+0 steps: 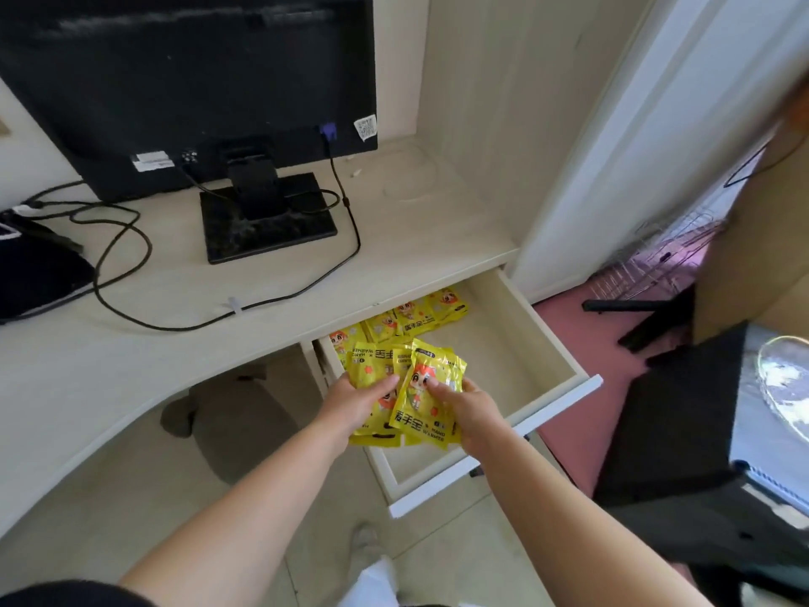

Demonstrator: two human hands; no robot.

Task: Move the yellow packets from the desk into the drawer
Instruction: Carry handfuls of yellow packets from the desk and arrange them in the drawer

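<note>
Your left hand and right hand both grasp glossy yellow foil packets above the open pale wooden drawer. Lower them flat below your grip, beside those already inside.

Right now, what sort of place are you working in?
Probably a home or dorm room study corner: a monitor with trailing cables on a built-in desk, and a pull-out drawer beneath.

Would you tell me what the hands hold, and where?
Both hold yellow packets over the drawer: left hand at their left edge, right hand on the front packet's right side.
</note>
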